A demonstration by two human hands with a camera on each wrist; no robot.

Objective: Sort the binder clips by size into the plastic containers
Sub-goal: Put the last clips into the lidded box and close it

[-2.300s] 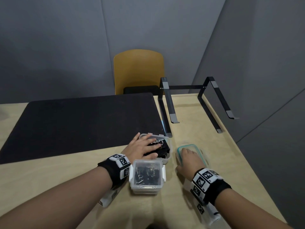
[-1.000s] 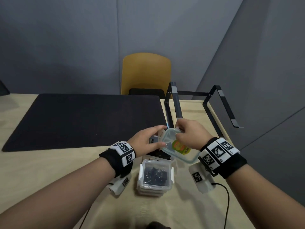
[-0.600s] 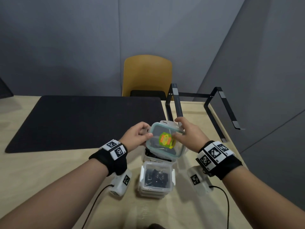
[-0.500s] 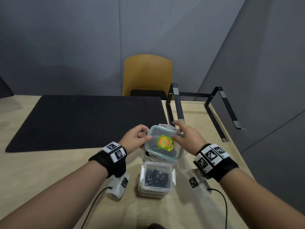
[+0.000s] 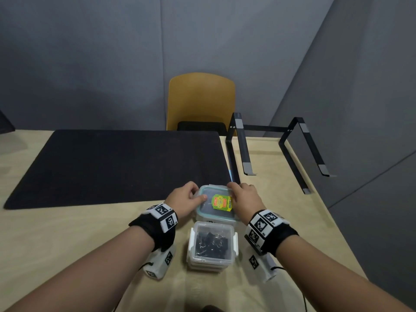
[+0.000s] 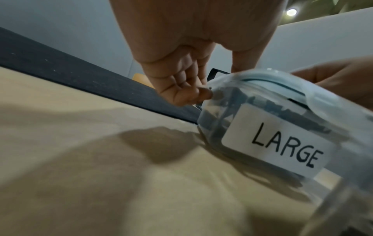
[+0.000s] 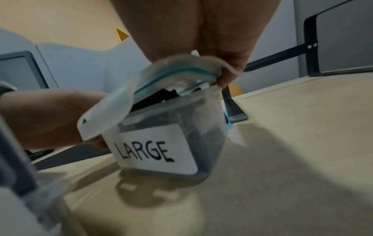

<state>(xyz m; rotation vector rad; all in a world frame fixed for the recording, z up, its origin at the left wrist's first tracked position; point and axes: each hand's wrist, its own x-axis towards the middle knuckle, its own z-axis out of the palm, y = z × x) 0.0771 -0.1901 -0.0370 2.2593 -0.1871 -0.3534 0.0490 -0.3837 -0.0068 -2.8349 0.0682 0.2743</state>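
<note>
Hands bracket the lid (image 5: 217, 200) over the LARGE container (image 7: 161, 138): my left hand (image 5: 183, 200) pinches its left edge, thumb on top, and my right hand (image 5: 244, 198) grips the far-right corner. Beneath my palms the lid sits tilted, not seated. Binder clips (image 7: 159, 95) poke up at the rim; pressing now could jam the seal or tip the container. Nearer my wrists, the smaller container (image 5: 211, 246) stands closed.
</note>
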